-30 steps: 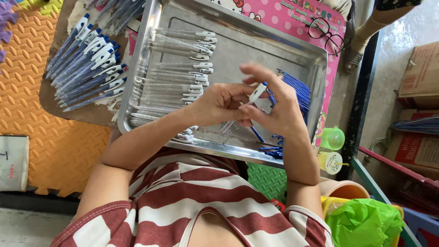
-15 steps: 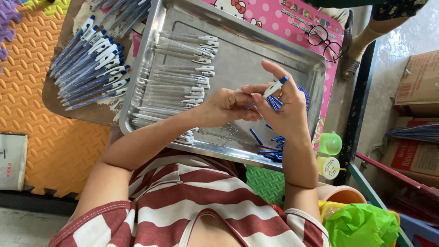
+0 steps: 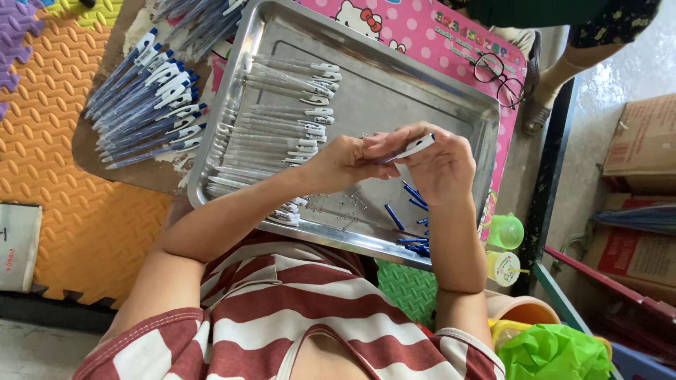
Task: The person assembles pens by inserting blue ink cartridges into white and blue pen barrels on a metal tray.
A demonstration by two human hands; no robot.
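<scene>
Over a steel tray point(image 3: 451, 98) both my hands meet on one pen point(image 3: 414, 147) with a white clip end. My left hand point(image 3: 348, 160) grips its near end, and my right hand point(image 3: 440, 165) pinches the white end. Several clear pen barrels with white clips point(image 3: 282, 119) lie in rows on the tray's left half. Loose blue pen parts point(image 3: 412, 218) and thin metal springs point(image 3: 338, 207) lie on the tray under my hands.
A batch of blue pens with white clips point(image 3: 148, 105) rests on a board left of the tray. Eyeglasses point(image 3: 500, 77) lie on a pink mat beyond. Small green cups point(image 3: 507, 232) stand at the right. Cardboard boxes point(image 3: 644, 141) and a green bag point(image 3: 556, 352) sit further right.
My hands lifted slightly and shifted over the tray, turning the pen so its white clip end now sticks out to the upper right between my fingers.
</scene>
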